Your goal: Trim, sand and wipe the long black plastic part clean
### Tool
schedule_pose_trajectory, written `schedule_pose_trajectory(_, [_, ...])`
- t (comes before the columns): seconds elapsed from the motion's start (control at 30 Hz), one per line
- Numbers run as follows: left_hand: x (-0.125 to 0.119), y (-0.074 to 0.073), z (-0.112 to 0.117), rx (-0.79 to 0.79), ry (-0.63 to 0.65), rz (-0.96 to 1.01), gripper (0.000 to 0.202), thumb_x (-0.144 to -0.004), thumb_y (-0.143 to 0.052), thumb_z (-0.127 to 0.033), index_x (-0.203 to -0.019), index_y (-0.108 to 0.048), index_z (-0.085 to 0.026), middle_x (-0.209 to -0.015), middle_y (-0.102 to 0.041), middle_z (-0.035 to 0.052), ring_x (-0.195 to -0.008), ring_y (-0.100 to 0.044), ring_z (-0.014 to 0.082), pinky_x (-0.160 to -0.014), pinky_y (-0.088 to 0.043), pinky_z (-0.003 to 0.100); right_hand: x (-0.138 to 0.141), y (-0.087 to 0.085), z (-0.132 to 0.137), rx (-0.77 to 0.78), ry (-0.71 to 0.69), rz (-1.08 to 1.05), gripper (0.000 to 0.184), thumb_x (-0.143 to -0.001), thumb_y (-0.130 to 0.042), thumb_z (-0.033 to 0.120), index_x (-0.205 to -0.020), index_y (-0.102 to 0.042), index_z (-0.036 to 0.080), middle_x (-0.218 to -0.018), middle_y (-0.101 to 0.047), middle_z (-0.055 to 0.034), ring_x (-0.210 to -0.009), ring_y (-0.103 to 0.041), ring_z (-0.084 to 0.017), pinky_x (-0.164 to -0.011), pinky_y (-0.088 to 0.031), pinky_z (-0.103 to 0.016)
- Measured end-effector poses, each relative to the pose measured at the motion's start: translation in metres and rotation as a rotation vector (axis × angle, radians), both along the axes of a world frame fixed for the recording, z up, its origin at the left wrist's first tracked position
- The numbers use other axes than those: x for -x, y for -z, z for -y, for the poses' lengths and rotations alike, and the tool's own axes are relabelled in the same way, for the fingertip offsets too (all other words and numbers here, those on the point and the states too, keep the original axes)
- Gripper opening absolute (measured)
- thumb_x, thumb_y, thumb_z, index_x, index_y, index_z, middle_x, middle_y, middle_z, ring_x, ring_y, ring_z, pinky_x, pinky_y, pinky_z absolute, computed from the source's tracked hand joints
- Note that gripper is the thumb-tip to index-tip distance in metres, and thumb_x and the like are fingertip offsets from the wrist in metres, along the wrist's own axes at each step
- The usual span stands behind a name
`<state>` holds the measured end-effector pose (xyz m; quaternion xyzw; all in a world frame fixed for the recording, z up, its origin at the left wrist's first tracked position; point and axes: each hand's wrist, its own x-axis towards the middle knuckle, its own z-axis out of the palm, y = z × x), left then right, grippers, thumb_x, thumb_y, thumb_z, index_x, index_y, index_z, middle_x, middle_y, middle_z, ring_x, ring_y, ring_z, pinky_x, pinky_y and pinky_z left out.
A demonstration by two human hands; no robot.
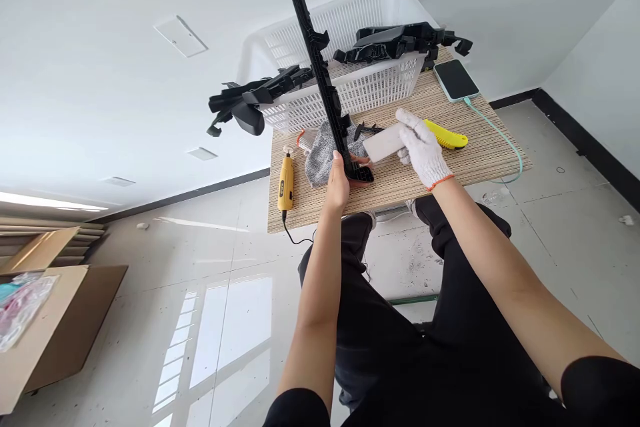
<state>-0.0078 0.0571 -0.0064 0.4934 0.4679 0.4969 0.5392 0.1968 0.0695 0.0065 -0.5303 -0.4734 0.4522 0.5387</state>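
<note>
My left hand (340, 183), bare, is closed around the lower end of a long black plastic strip (315, 53) that stands upright from the small wooden table (390, 180) and reaches the top of the view. My right hand (423, 147), in a white knit glove, grips a pale rectangular block (383, 145) and holds it against the strip's lower part. A grey knit glove (320, 157) lies on the table just behind the strip's base.
A white slatted basket (350, 90) holds other black plastic parts (395, 43) at the table's back. A yellow rotary tool (285, 183) lies left, a yellow utility knife (450, 137) right, a phone (455, 79) on a green cable far right. Cardboard boxes (45, 320) stand on the floor at left.
</note>
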Motion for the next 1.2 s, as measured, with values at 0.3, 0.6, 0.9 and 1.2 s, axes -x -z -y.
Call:
schedule_pose_trajectory(0.3, [-0.003,-0.002,0.000,-0.049,-0.078,-0.026,0.060,-0.089,-0.060,-0.071,-0.124,-0.052,-0.024,-0.084,-0.070,0.0044,-0.093,-0.075,0.0249,-0.067,-0.065,0.032,0.001,-0.002,-0.005,0.050,0.051,-0.112,0.052,-0.091,-0.063,0.038,-0.141,-0.058,0.027,-0.100,-0.069,-0.0035,-0.067,-0.058,-0.009,-0.056,-0.052,-0.020])
schedule_pose_trajectory(0.6, [-0.001,0.001,0.002,-0.096,-0.003,-0.116,0.079,-0.074,-0.084,-0.056,-0.139,-0.050,-0.028,-0.092,-0.069,0.0037,-0.086,-0.072,0.0233,-0.060,-0.065,0.033,-0.001,-0.004,-0.004,0.034,0.045,-0.062,0.045,-0.082,-0.071,0.040,-0.124,-0.060,0.025,-0.084,-0.064,-0.0007,-0.055,-0.050,-0.009,-0.043,-0.043,-0.021])
schedule_pose_trajectory(0.9, [0.002,-0.001,0.001,-0.037,-0.048,0.047,0.077,-0.088,-0.040,-0.085,-0.126,-0.064,-0.023,-0.092,-0.071,0.0092,-0.093,-0.074,0.0251,-0.072,-0.064,0.033,-0.008,-0.016,0.019,0.167,-0.577,0.035,0.020,-0.076,-0.078,0.030,-0.083,-0.061,0.020,-0.069,-0.061,0.0007,-0.055,-0.054,-0.010,-0.045,-0.044,-0.020])
schedule_pose_trajectory(1.2, [0.002,0.002,-0.001,-0.008,-0.012,0.111,0.076,-0.088,-0.041,-0.084,-0.127,-0.064,-0.023,-0.089,-0.071,0.0093,-0.095,-0.074,0.0266,-0.076,-0.065,0.037,0.007,-0.010,0.018,0.113,-0.385,0.188,0.033,-0.084,-0.074,0.032,-0.115,-0.071,0.021,-0.082,-0.070,-0.0025,-0.055,-0.056,-0.009,-0.045,-0.044,-0.021])
